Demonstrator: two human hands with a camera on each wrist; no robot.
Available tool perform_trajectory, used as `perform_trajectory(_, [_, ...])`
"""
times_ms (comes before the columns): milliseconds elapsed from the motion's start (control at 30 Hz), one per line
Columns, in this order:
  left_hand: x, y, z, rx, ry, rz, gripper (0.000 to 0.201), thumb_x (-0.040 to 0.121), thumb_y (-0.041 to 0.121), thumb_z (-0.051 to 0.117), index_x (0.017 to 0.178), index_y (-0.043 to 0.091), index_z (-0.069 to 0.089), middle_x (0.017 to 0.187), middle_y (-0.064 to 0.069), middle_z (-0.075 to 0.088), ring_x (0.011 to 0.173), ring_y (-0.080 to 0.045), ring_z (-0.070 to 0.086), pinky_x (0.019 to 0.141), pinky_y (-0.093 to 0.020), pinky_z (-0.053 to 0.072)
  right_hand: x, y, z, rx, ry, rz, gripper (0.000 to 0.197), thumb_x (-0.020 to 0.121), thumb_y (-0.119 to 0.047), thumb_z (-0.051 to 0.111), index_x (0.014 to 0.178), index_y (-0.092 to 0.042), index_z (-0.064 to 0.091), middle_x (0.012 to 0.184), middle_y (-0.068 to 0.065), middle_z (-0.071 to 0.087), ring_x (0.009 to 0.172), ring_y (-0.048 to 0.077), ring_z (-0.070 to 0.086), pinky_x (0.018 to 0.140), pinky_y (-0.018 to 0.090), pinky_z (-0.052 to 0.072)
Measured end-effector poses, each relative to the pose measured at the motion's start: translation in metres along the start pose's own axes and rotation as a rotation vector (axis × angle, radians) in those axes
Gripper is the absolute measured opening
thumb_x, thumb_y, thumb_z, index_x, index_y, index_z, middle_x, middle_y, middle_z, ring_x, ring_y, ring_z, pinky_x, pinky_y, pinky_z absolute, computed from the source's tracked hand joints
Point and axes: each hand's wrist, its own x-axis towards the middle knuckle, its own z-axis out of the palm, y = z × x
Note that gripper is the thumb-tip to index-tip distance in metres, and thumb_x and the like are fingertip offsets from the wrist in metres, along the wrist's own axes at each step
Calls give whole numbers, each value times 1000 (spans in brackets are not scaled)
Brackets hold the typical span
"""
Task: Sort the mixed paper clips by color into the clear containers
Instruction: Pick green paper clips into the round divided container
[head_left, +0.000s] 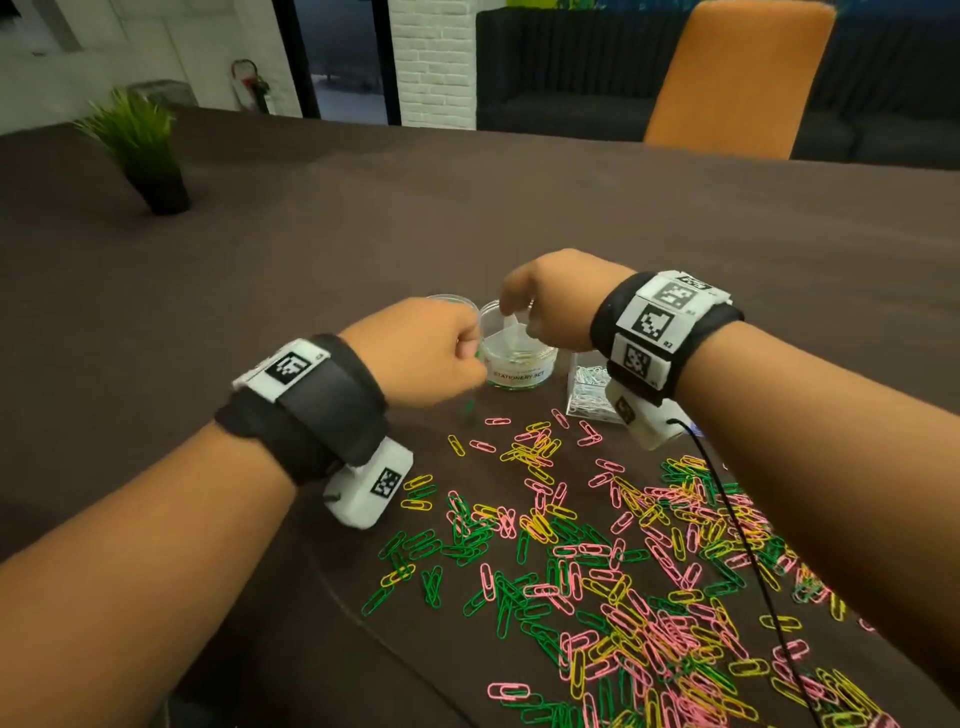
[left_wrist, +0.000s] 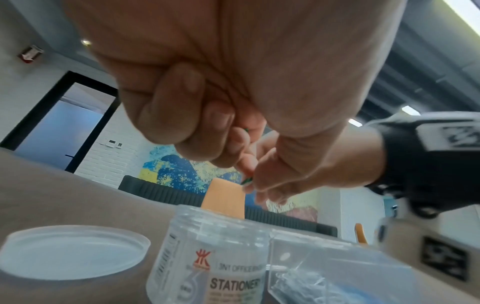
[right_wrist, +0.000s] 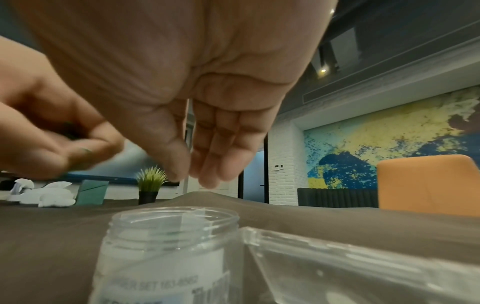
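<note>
A big mixed pile of pink, yellow and green paper clips (head_left: 623, 561) lies on the brown table (head_left: 363, 234) in front of me. Behind it stands an open round clear jar (head_left: 519, 358) labelled STATIONERY SET. My left hand (head_left: 467, 353) is curled into a fist just left of the jar, and green clips (left_wrist: 246, 181) poke out between its fingers. My right hand (right_wrist: 194, 174) hovers over the jar's mouth (right_wrist: 176, 218) with straight fingers pointing down. Nothing shows in its fingers. A blurred green clip (head_left: 469, 406) is under the left fist.
The jar's clear lid (left_wrist: 72, 251) lies left of the jar, behind my left hand. A square clear box (head_left: 589, 389) of silver clips stands right of the jar, under my right wrist. A small potted plant (head_left: 150, 156) is far left, an orange chair (head_left: 737, 78) beyond the table.
</note>
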Motion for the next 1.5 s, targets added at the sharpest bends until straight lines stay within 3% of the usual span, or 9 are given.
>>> perform_trajectory(233, [75, 25, 7, 164, -96, 116, 2, 81, 21, 58, 83, 22, 58, 77, 7, 57, 76, -18, 54, 65, -28, 41, -37, 26, -1, 22, 60, 38, 28, 89, -11, 57, 111, -25, 67, 108, -6, 65, 99, 19, 62, 89, 36, 53])
perform_trajectory(433, [90, 34, 4, 214, -248, 161, 28, 82, 7, 55, 102, 25, 63, 89, 10, 60, 85, -16, 59, 75, -30, 49, -62, 34, 11, 24, 67, 65, 20, 88, -16, 57, 102, -27, 65, 99, -6, 60, 92, 20, 60, 82, 38, 54])
perform_trajectory(733, [82, 33, 9, 244, -196, 222, 34, 82, 0, 54, 85, 34, 52, 87, 13, 54, 89, -16, 56, 69, -28, 42, -62, 13, 24, 37, 63, 43, 16, 88, -13, 56, 91, -29, 56, 94, -4, 55, 85, 21, 57, 77, 38, 53])
perform_trajectory(867, [72, 19, 5, 169, -102, 247, 31, 81, 8, 58, 94, 35, 60, 95, 10, 62, 91, -15, 61, 82, -37, 53, -72, 1, 27, 44, 63, 23, 14, 88, -15, 54, 88, -29, 54, 92, -5, 54, 85, 22, 57, 75, 37, 52])
perform_trajectory(967, [53, 4, 2, 145, -13, 273, 14, 79, 16, 64, 88, 26, 67, 84, 10, 63, 81, -13, 60, 79, -31, 51, -95, -1, 31, 47, 7, -26, 8, 86, -21, 56, 87, -29, 55, 92, -6, 57, 85, 20, 58, 74, 37, 52])
perform_trajectory(1100, [22, -19, 14, 307, -327, 157, 12, 80, 31, 74, 90, 27, 70, 81, 15, 65, 77, -9, 60, 74, -24, 49, -142, 17, 33, -11, -155, -25, 8, 88, -39, 57, 87, -31, 55, 89, -12, 54, 82, 12, 56, 73, 32, 50])
perform_trajectory(1167, [14, -29, 26, 336, -368, 139, 16, 82, 38, 73, 96, 31, 69, 89, 15, 65, 83, -9, 60, 74, -24, 47, -168, 34, 31, -18, -183, 33, 16, 86, -50, 53, 87, -34, 55, 86, -17, 53, 78, 6, 55, 70, 29, 50])
perform_trajectory(1367, [11, -30, 28, 340, -349, 139, 5, 87, 32, 65, 85, 28, 68, 77, 14, 64, 75, -8, 59, 68, -26, 46, -240, 104, 36, -67, -167, 240, 16, 76, -60, 58, 84, -52, 46, 74, -23, 45, 60, -3, 50, 54, 27, 50])
perform_trajectory(1500, [32, -6, 18, 73, -42, 134, 6, 85, 27, 69, 89, 32, 70, 80, 14, 66, 79, -9, 62, 77, -27, 50, -300, 144, 63, 19, -222, 424, 35, 63, -59, 70, 87, -61, 44, 68, -28, 48, 57, -10, 49, 48, 23, 49])
